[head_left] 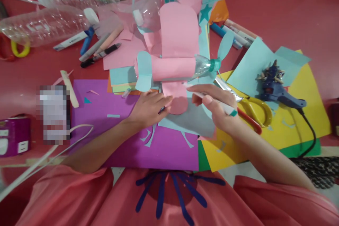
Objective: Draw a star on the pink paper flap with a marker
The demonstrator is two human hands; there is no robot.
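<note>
A clear plastic bottle (201, 66) wrapped in pink paper lies sideways, with a teal cap and light-blue paper pieces at its ends. Pink paper wings extend from it: a large upper wing (180, 30) and a lower wing (178, 104) over a light-blue sheet (196, 124). My left hand (150, 108) lies on the lower wing's left edge, fingers stretched out; a small dark thing shows beneath them, too hidden to name. My right hand (218, 104) is closed around a white marker (224, 106) with a green end, its tip near the wing's upper right.
Yellow-handled scissors (255, 111) and a blue glue gun (280, 93) lie right, on yellow paper (312, 113). Purple paper (164, 152) with scraps is in front. Plastic bottles (50, 24) and pens (100, 54) lie back left. A phone (54, 114) sits left.
</note>
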